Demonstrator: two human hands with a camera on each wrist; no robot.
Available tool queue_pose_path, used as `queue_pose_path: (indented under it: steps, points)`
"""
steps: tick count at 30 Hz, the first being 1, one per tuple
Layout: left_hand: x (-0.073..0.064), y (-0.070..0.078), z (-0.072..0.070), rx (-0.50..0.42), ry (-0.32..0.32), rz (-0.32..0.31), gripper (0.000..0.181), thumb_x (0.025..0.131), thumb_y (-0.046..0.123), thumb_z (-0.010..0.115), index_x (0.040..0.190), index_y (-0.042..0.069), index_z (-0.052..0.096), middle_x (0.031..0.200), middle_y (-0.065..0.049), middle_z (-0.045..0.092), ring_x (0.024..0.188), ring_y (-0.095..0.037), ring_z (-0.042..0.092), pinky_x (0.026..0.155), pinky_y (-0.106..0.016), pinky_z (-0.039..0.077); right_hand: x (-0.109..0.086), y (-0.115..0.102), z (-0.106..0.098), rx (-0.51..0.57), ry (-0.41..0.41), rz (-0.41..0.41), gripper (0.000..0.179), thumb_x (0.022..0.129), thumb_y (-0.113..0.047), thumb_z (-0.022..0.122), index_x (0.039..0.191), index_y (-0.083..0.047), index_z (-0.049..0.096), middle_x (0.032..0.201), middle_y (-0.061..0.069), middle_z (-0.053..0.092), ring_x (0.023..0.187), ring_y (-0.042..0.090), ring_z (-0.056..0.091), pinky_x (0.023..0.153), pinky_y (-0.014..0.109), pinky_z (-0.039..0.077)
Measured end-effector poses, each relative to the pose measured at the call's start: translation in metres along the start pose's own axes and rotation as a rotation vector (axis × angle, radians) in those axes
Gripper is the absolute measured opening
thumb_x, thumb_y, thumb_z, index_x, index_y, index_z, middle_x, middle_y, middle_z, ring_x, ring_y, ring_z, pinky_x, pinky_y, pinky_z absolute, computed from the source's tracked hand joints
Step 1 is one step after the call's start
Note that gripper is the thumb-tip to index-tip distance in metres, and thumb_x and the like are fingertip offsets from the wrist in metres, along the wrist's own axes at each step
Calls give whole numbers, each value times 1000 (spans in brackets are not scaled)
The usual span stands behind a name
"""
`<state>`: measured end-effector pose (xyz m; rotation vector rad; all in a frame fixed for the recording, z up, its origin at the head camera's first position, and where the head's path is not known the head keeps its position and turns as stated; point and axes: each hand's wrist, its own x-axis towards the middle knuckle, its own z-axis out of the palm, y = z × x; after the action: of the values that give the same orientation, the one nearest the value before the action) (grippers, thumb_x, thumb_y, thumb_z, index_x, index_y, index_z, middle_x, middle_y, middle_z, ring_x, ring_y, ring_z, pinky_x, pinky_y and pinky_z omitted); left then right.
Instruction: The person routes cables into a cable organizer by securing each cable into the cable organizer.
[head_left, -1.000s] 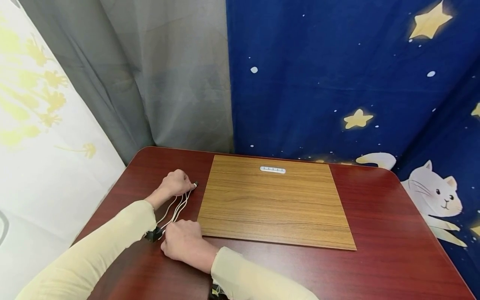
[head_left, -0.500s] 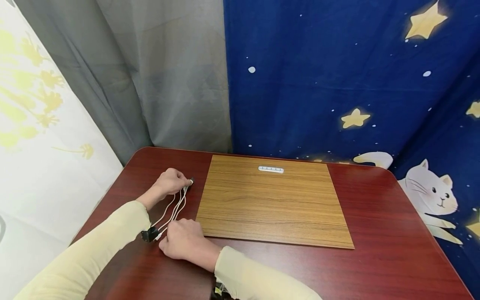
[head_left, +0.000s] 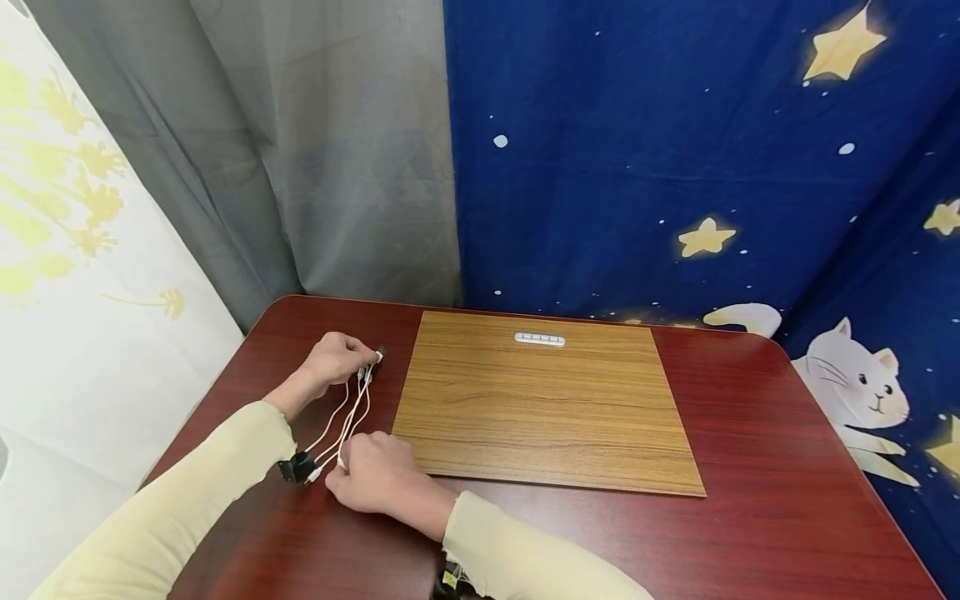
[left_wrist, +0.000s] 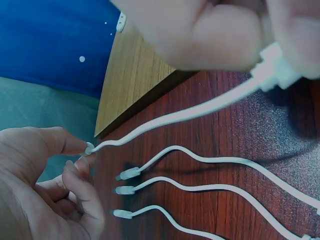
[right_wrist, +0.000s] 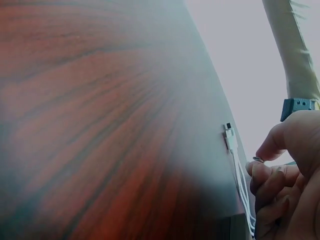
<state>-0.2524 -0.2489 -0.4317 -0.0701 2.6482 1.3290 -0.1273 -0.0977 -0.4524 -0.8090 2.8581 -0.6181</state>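
A white charging cable (left_wrist: pixel 175 116) runs between the two hands, gently curved. My left hand (head_left: pixel 335 358) pinches its far end between thumb and fingers, beyond the left end of the board. Nearer the body, my right hand (head_left: pixel 371 472) pinches the larger white connector (left_wrist: pixel 274 70) at the other end. A small metal tip (right_wrist: pixel 258 159) pokes out between the thumb and finger in the right wrist view. Several more white cables (left_wrist: pixel 235 187) lie side by side on the table. Their small plugs (left_wrist: pixel 125 190) point away, and a near plug (right_wrist: pixel 229 139) rests beside the right hand.
A wood-grain board (head_left: pixel 540 408) lies on the red-brown table (head_left: pixel 757 433), right of the hands. Near its back edge is a small white strip (head_left: pixel 540 339). Grey curtain (head_left: pixel 360 167) and blue star-patterned curtain (head_left: pixel 600 183) hang behind; a black camera (head_left: pixel 297 467) sits under the left wrist.
My left hand has shifted slightly left and farther back, still pinching its end. My right hand has edged right, and a white plug now shows beside it.
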Motion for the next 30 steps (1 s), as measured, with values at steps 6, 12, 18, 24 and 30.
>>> queue_pose_path:
  steps: [6,12,18,24,30]
  points:
    - [-1,4,-1,-68,17,-21,29,94,18,67,105,-9,73,55,7,43,43,-7,31,44,-25,28,-3,10,-4,126,56,-30,30,81,-26,67,58,-24,48,52,-14,43,52,4,45,45,24,35]
    - [-1,9,0,-138,62,-38,31,97,20,66,109,-9,71,64,4,54,45,-5,33,45,-23,31,-5,20,-9,280,58,-29,32,80,-22,66,55,-21,46,50,-14,40,51,3,43,48,19,35]
    - [-4,15,0,-131,125,-8,31,97,22,67,106,-7,71,65,3,56,50,-7,41,48,-23,37,-5,28,-12,349,17,32,34,80,-22,65,54,-19,44,50,-12,38,51,5,41,49,21,35]
    - [-5,15,2,-75,169,15,29,95,23,67,104,-3,72,66,3,56,55,-12,48,51,-28,42,-8,35,-19,331,-4,47,33,80,-22,65,54,-19,44,49,-12,37,50,6,40,48,22,34]
    - [-5,15,7,-70,176,2,31,94,26,69,105,-2,72,67,4,55,59,-13,48,52,-28,40,-13,43,-23,329,-29,28,31,79,-20,66,56,-18,45,53,-11,40,53,6,42,50,21,35]
